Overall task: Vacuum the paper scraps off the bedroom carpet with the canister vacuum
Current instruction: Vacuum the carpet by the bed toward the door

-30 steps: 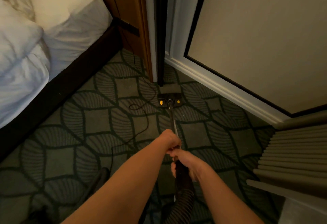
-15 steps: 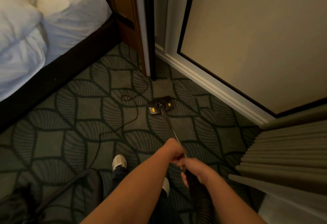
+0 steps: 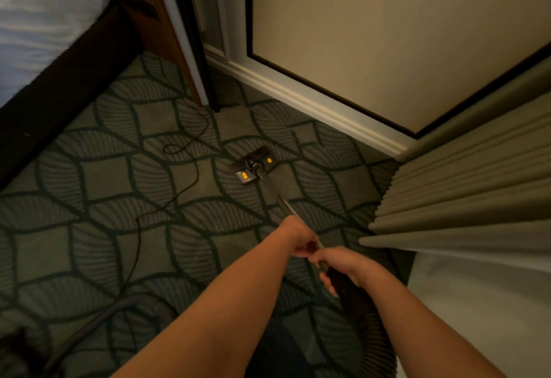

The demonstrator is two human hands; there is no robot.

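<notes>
Matt patterned carpet (image 3: 89, 186), shiny metal wand (image 3: 287, 206), ribbed cloth curtain (image 3: 465, 186), glossy white baseboard (image 3: 313, 103).

Dark vacuum head (image 3: 253, 165) — orange-marked, flat on leaf-patterned carpet (image 3: 98, 174).

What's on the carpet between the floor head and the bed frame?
Head view: a thin black cord loops across the carpet between the floor head and the bed frame; nothing else shows there.

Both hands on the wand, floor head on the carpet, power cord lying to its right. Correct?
No. The head view shows the power cord lying to the left of the floor head. The rest stands: left hand and right hand grip the wand, floor head on the carpet.
</notes>
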